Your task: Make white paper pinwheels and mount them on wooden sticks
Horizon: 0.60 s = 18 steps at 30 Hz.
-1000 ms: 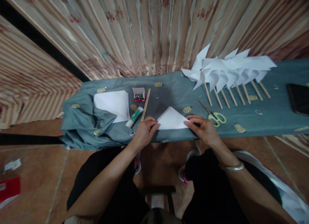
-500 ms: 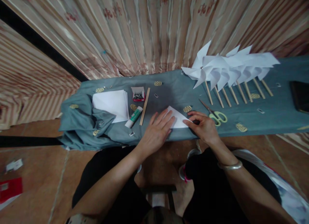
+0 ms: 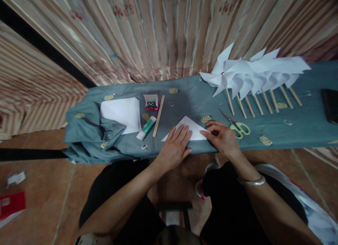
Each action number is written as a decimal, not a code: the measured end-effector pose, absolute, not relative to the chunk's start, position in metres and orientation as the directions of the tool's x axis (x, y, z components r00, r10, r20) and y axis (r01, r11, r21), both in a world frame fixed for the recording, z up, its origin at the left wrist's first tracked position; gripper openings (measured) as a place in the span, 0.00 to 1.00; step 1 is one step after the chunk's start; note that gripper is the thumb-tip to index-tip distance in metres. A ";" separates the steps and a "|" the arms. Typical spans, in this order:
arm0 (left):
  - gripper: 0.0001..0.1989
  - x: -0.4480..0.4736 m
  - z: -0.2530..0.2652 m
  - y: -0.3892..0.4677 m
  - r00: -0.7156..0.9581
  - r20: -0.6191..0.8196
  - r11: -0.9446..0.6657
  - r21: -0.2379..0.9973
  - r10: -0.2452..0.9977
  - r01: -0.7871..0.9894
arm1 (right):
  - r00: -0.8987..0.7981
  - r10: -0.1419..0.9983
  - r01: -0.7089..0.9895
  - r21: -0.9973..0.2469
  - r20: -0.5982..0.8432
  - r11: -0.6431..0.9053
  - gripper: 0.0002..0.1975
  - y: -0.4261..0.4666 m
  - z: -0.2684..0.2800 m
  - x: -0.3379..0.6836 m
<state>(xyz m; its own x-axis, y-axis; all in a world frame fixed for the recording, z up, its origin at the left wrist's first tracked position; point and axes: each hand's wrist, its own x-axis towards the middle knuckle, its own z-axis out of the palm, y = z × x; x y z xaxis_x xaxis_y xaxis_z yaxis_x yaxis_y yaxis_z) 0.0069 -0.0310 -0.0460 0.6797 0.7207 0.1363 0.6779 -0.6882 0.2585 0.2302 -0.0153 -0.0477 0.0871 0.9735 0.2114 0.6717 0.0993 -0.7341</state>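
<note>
A white sheet of paper (image 3: 194,129), folded into a triangle, lies at the near edge of the cloth-covered table. My left hand (image 3: 175,144) rests flat across its left part, fingers stretched out and pressing down. At the right corner, my right hand (image 3: 223,136) pinches the paper between thumb and fingers. Just beyond that hand lie scissors (image 3: 239,128) with light green handles. Left of the paper are thin wooden sticks (image 3: 158,116), a green and white glue stick (image 3: 146,128) and an opened small box (image 3: 151,103) of shiny metal pins.
A stack of white paper (image 3: 120,112) lies at the left, partly under bunched cloth (image 3: 89,128). Several white paper pinwheels (image 3: 245,74) on wooden sticks lie in a row at the back right. A dark object (image 3: 330,105) is at the right edge. A curtain (image 3: 163,33) hangs behind.
My left hand has slid slightly down and is more spread, uncovering the paper's left corner. My right hand keeps its pinch at the right corner. The view has shifted slightly.
</note>
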 end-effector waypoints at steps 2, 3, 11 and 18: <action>0.31 0.007 -0.046 -0.031 0.678 0.130 -0.685 0.258 0.723 0.681 | 0.089 0.973 0.675 -0.731 0.214 0.098 0.15 -0.015 -0.048 0.230; 0.31 0.007 -0.046 -0.031 0.678 0.126 -0.684 0.259 0.724 0.682 | 0.088 0.973 0.677 -0.729 0.215 0.100 0.14 -0.014 -0.048 0.230; 0.32 0.006 -0.048 -0.030 0.673 0.126 -0.678 0.269 0.729 0.684 | 0.081 0.969 0.700 -0.706 0.232 0.110 0.13 -0.013 -0.049 0.229; 0.33 0.007 -0.048 -0.030 0.672 0.125 -0.677 0.267 0.730 0.686 | 0.085 0.969 0.726 -0.680 0.233 0.100 0.11 -0.012 -0.049 0.229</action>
